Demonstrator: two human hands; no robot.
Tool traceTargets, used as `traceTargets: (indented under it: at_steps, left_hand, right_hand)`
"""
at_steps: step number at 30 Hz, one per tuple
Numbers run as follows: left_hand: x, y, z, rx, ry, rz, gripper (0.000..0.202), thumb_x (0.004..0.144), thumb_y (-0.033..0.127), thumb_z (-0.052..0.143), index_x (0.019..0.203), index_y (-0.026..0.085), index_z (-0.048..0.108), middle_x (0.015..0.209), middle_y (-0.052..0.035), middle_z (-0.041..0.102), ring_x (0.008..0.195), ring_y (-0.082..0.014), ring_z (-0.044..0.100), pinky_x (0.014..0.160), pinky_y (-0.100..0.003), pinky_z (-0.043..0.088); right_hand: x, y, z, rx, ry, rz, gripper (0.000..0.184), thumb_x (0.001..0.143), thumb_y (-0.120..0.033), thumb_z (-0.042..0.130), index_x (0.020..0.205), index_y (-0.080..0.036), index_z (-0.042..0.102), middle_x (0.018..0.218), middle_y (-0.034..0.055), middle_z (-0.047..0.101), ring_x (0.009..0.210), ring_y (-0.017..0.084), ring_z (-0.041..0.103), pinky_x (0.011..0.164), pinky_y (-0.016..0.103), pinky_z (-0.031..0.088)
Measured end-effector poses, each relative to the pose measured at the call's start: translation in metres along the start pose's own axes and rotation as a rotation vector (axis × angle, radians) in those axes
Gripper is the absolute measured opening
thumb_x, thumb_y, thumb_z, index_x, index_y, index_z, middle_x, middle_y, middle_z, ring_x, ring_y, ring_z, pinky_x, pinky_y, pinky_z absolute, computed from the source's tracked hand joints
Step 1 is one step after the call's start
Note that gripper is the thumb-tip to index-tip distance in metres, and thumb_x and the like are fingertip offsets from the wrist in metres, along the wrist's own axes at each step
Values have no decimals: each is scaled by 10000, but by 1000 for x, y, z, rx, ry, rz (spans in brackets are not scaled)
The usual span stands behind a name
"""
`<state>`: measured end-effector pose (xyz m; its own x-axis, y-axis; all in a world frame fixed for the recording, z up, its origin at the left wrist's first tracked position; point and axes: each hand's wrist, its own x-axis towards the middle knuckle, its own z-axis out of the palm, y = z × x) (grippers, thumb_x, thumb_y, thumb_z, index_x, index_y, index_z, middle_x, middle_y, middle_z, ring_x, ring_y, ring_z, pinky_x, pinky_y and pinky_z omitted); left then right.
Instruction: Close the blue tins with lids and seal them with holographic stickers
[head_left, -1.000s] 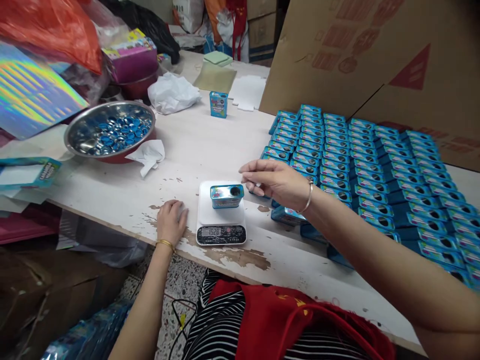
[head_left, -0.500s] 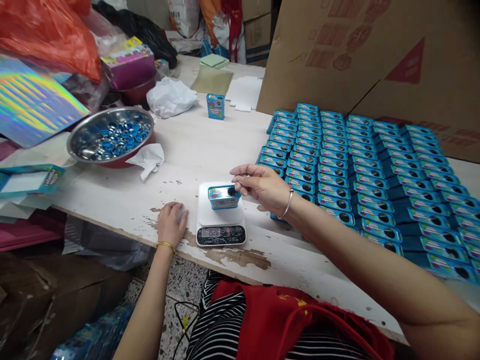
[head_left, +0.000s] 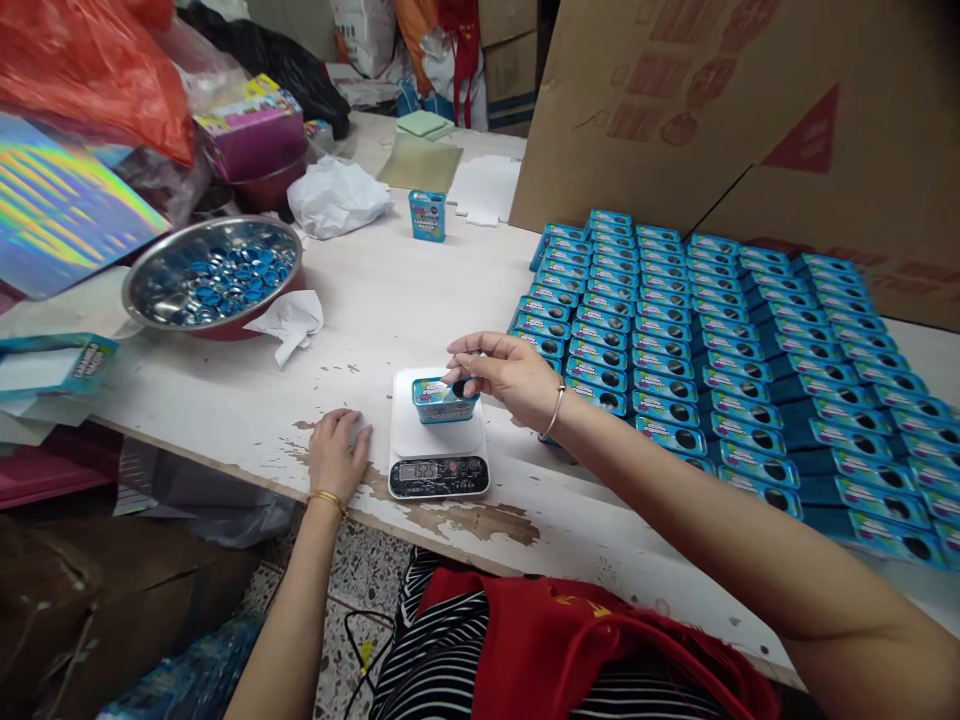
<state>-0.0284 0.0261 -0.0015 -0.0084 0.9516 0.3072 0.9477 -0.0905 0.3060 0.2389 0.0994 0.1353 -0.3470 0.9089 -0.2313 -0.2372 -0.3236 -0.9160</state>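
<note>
A blue, printed tin (head_left: 444, 408) with a dark round hole in its top stands on a white digital scale (head_left: 401, 430). The scale's display reads about 152.5, its decimal point unclear. Over the hole end of the tin is my right hand (head_left: 510, 378), thumb and fingertips pinched together; whatever they hold, if anything, is too small to make out. My left hand (head_left: 339, 450) rests on the table at the scale's left, fingers loosely spread and holding nothing.
Rows of similar blue tins (head_left: 667, 390) fill the table's right side before a large cardboard sheet (head_left: 675, 110). At left sits a metal bowl (head_left: 135, 290) of small blue-and-silver lids (head_left: 240, 285). One tin (head_left: 427, 216) stands farther back, near a crumpled white bag (head_left: 337, 195).
My right hand has shifted slightly left, its fingertips now over the tin's top. The scale's reading has changed from about 152.6 to 152.5. My left hand stays in place.
</note>
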Motion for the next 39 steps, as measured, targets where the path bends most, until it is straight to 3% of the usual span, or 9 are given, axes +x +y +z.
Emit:
traceTargets:
  at_steps: [5,14,18,23,28,34,36,39]
  left_hand:
    - [0,1,0,2,-8,-9,332,903,380,461,1075,142,616,1091,-136,584,1027,-276,529,903,-407,429]
    - [-1,5,-2,-26,-20,-41,321,897,377,468,1085,163,616,1100,-134,578,1044,-279,525,914,-419,421]
    - [-1,4,-2,-21,-21,-34,321,897,371,470,1086,156,614,1105,-136,577,1038,-278,525,911,-417,423]
    - [0,2,-2,-10,-18,-14,323,898,371,467,1084,151,614,1093,-135,577,1032,-277,527,909,-415,428]
    - [0,3,-2,-16,-14,-18,317,896,368,473,1081,152,613,1090,-131,581,1039,-275,527,912,-408,426]
    - [0,4,-2,-27,-21,-34,326,897,378,468,1078,149,613,1095,-139,578,1048,-277,525,926,-416,425]
    - [0,4,-2,-32,-23,-40,325,894,377,471,1077,149,614,1098,-141,575,1049,-279,523,928,-419,424]
    - [0,5,-2,-44,-24,-52,314,890,370,475,1075,158,614,1101,-138,573,1046,-278,522,928,-420,423]
  right_hand:
    - [-3,-3,-5,27,-11,48,184,722,-221,741,849,-140,636,686,2,628,530,60,523,442,177,366]
    - [-22,-8,-26,-96,47,67,269,727,-371,756,802,-139,641,641,-13,578,444,37,382,387,185,208]
    - [-20,-7,-23,-204,30,39,238,785,-381,701,815,-155,635,598,-26,545,438,51,366,407,203,223]
    - [-10,-13,-10,-642,33,-227,107,835,-235,640,748,-174,655,567,-15,532,575,118,472,578,259,359]
    - [-3,-17,-2,-872,11,-308,76,796,-138,668,746,-195,675,603,19,555,706,188,534,695,306,366]
    - [-19,-22,-6,-718,18,-285,91,806,-284,687,780,-199,670,602,2,534,640,153,503,605,275,362]
    - [-34,-17,-11,-563,7,-197,221,817,-403,665,773,-188,652,610,-7,526,573,117,455,527,246,327]
    - [-59,7,-21,-265,-6,57,392,789,-563,639,753,-174,613,549,-39,460,457,70,335,429,216,220]
